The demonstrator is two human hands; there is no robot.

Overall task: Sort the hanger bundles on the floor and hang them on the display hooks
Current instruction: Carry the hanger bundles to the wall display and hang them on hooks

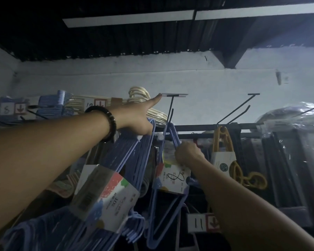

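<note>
My left hand [134, 115] reaches up, its index fingertip touching the label strip [174, 95] at the tip of a black display hook [170, 109]. Its lower fingers hold the hooks of a blue hanger bundle [105, 196] with a colourful card label, which dangles below my wrist. My right hand [188, 153] grips the neck of a second blue hanger bundle [172, 178]. This bundle's hooks sit at the base of the same display hook.
Cream hangers [138, 93] and more blue bundles [49, 105] hang to the left. An empty hook [239, 107] juts out to the right, above yellow hangers [223, 140]. Wrapped dark goods [288, 151] fill the far right. A price tag [201, 222] sits low.
</note>
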